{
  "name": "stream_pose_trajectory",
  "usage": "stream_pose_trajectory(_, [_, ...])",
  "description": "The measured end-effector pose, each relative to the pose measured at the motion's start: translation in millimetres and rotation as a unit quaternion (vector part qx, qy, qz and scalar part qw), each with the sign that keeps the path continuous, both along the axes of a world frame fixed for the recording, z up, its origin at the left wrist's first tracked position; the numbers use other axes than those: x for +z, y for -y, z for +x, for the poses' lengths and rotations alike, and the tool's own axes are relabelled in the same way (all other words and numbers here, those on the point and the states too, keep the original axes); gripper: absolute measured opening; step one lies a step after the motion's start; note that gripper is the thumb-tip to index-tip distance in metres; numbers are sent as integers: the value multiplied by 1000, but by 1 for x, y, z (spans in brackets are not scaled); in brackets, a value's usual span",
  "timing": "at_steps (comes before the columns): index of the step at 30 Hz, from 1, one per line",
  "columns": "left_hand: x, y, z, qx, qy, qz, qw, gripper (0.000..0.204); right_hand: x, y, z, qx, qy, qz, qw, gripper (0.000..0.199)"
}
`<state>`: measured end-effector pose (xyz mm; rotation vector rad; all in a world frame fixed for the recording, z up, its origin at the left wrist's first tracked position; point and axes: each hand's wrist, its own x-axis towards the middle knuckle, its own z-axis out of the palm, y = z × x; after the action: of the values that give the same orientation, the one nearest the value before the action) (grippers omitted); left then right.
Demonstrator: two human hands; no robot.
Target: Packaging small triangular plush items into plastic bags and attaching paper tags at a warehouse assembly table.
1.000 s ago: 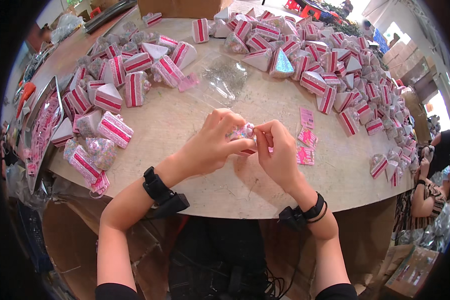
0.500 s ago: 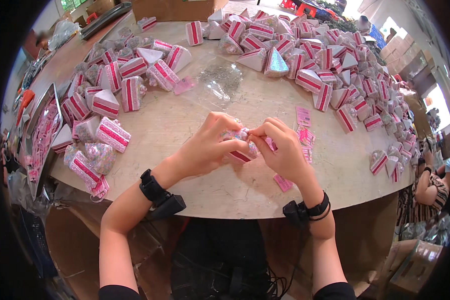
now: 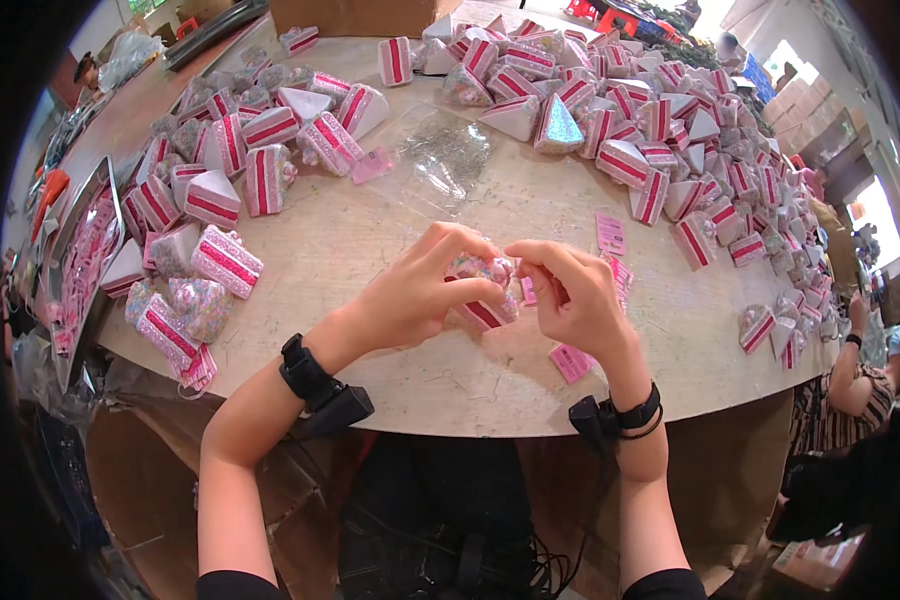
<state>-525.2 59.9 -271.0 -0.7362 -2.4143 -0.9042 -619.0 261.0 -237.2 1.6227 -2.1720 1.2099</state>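
Observation:
My left hand [image 3: 420, 288] is closed around a glittery cake-slice ornament [image 3: 484, 313], white with a dark pink band and a speckled, frosted-looking top. The fingers hide much of it. Just right of its top, my right hand [image 3: 585, 300] makes a pinch with thumb and forefinger; whatever lies between the tips is too small to make out. Beyond and beside the right hand lie pink printed cards [image 3: 610, 234], and another pink card [image 3: 572, 362] rests below its wrist side on the table.
Cake-slice ornaments are heaped at the far right [image 3: 625, 160] and left [image 3: 270, 127]. Between them lies a clear plastic bag [image 3: 445, 158] of small metallic bits. A tray [image 3: 105, 215] with pink tags stands at the left edge, a cardboard box [image 3: 355, 15] behind. A co-worker's arm [image 3: 850, 390] shows at right.
My right hand has drawn slightly right, away from the ornament's top, its fingers curling in more. The left hand keeps its hold in nearly the same place.

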Motion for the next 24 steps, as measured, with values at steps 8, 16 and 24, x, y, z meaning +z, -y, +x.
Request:
stream_pose_trajectory(8, [-1,0,0,6,3,2,1000,42,-6,3,6,-40,86,13,995,18])
stream_pose_trajectory(16, [-3,0,-1,3,10,8,1000,43,-13,5,-1,-26,-183,17,983,24])
stream_pose_trajectory(24, [-1,-1,-1,0,24,18,1000,41,-7,-7,-15,-11,-75,50,996,16])
